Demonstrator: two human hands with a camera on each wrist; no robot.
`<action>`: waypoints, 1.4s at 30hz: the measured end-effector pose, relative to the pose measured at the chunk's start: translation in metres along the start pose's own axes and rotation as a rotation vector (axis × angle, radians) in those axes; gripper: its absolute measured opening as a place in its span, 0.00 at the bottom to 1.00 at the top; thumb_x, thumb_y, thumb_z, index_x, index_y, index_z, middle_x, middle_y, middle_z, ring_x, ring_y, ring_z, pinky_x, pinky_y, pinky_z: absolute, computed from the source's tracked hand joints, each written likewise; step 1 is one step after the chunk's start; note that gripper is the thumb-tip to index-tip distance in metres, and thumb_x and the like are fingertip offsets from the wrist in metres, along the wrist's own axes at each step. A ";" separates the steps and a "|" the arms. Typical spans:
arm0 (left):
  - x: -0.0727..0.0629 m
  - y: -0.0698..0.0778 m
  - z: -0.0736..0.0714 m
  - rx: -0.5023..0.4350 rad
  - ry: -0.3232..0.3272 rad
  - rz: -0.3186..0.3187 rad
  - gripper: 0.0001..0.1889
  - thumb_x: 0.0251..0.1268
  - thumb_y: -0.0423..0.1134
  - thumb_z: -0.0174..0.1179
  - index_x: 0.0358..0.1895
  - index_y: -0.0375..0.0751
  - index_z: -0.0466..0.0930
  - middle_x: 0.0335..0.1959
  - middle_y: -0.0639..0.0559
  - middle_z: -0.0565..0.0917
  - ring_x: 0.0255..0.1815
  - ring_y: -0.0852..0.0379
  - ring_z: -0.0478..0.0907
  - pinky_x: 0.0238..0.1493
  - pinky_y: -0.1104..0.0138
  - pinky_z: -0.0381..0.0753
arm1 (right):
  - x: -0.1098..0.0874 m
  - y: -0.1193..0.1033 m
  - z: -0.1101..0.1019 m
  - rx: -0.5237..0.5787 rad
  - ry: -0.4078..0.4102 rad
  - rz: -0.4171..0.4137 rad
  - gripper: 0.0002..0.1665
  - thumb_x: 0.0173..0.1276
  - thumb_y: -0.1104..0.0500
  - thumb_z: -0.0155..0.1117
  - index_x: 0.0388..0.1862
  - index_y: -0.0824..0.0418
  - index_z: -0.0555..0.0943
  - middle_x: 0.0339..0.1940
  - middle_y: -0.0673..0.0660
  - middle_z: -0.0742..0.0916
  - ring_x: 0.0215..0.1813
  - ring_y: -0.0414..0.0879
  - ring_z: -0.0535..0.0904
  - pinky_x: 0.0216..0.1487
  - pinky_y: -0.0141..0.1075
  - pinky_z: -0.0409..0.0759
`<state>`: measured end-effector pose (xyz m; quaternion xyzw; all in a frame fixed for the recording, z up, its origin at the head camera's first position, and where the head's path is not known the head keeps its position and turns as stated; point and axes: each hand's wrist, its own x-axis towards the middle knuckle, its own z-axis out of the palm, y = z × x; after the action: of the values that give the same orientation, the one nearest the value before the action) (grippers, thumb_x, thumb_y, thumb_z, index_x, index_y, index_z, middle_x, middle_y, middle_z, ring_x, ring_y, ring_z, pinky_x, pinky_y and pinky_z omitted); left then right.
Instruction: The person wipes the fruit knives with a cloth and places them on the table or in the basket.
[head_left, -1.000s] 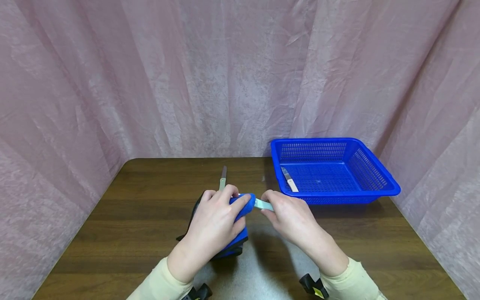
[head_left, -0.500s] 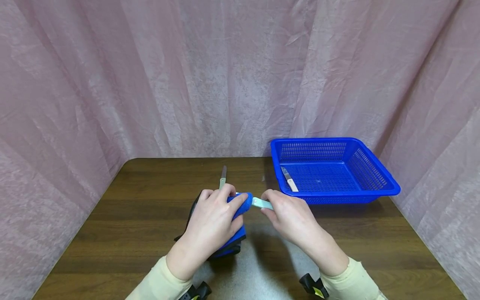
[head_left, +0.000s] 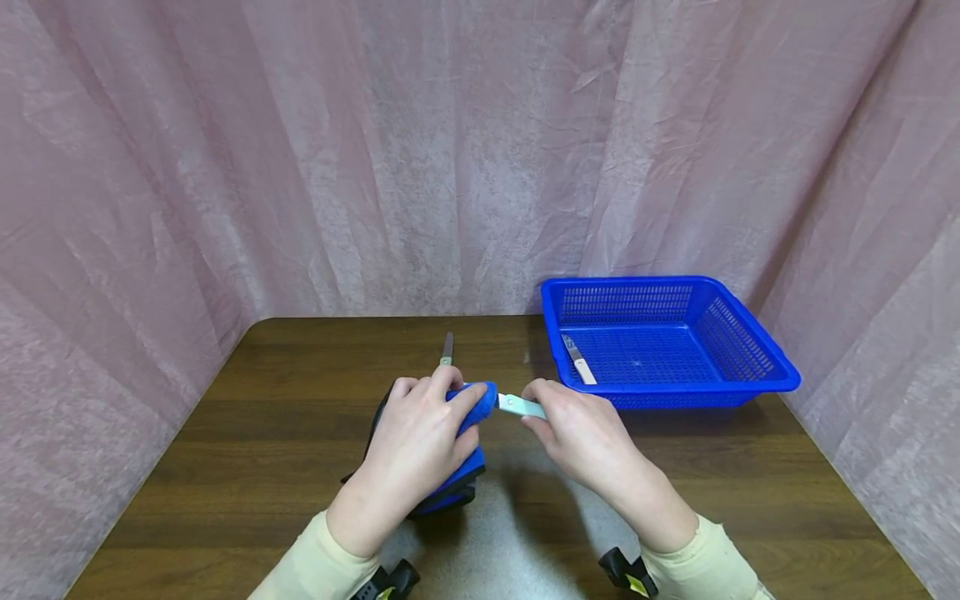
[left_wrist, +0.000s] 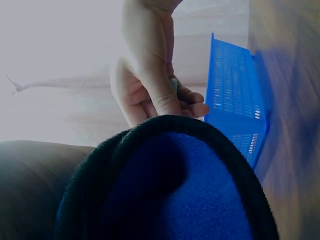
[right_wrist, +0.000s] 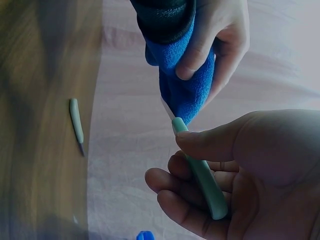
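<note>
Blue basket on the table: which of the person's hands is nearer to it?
Right. The right hand, holding a knife, is close to the basket's near-left corner. The left hand, gripping a blue cloth, is farther off to the left.

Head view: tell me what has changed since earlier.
The left hand and the blue cloth it grips slid left along the green-handled knife, baring more of it. The right hand holds on as before; the blue basket and white-handled knife stayed put.
</note>
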<state>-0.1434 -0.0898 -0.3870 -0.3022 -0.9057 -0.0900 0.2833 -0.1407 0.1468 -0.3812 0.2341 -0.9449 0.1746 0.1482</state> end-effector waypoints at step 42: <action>-0.001 -0.022 -0.004 0.031 -0.023 -0.090 0.21 0.60 0.39 0.75 0.59 0.46 0.94 0.48 0.45 0.85 0.36 0.47 0.87 0.46 0.46 0.82 | -0.001 0.000 -0.001 -0.004 -0.008 0.017 0.11 0.73 0.60 0.80 0.47 0.54 0.85 0.33 0.45 0.86 0.29 0.40 0.76 0.32 0.43 0.80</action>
<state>-0.1537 -0.1090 -0.3844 -0.2579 -0.9229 -0.0853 0.2731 -0.1403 0.1478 -0.3806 0.2266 -0.9477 0.1731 0.1434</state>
